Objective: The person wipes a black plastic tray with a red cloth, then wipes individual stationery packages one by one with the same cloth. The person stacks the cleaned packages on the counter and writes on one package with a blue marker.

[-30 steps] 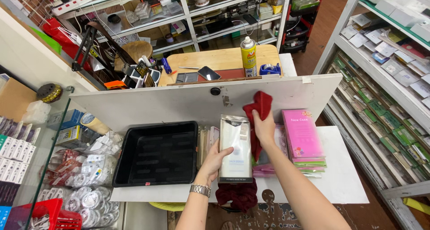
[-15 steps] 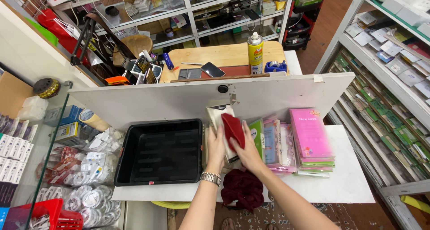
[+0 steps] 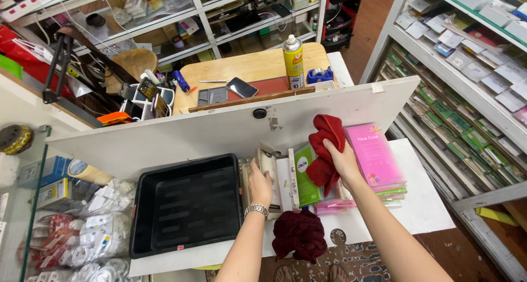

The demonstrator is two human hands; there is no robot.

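A person stands at a white counter in a cluttered shop, both bare hands at a row of flat packs stood on edge just right of a black tray. The left hand, a metal watch on its wrist, is closed on a pale pack at the end of the row nearest the tray, fingers curled over its top edge. The right hand clenches a red cloth, which hangs against the packs farther right of the tray; whether it also presses a pack cannot be told. Between the two hands a green pack stands upright. A stack of pink packs lies flat at the far right of the row, well apart from the tray. A second, darker red cloth sits bunched at the counter's near edge, right of the tray and below the hands. A tilted white board rises directly behind the tray. Beyond that board, a wooden table carries a yellow spray can, a phone and a blue tape dispenser. Left of the tray, bagged small parts fill a glass case
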